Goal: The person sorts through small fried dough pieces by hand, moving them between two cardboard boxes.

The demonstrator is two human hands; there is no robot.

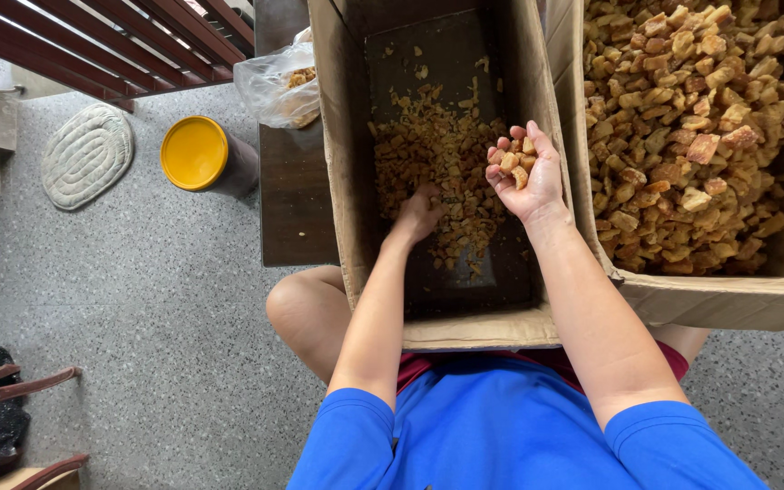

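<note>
A cardboard box (345, 181) rests on my lap, its dark bottom partly covered with small brown chunks (428, 145). My left hand (417, 214) reaches down into the box, fingers closed among the chunks. Above the box's right wall, my right hand (524, 172) is raised palm up, cupping a handful of the brown chunks. To the right stands a second cardboard box (728, 299), filled high with larger brown chunks (682, 127).
A dark wooden stool (292, 209) stands left of the box, with a clear plastic bag (274, 86) of chunks on it. A yellow-lidded container (195, 152) and an oval mat (86, 156) lie on the speckled floor. Wooden chair arms (11, 390) show at bottom left.
</note>
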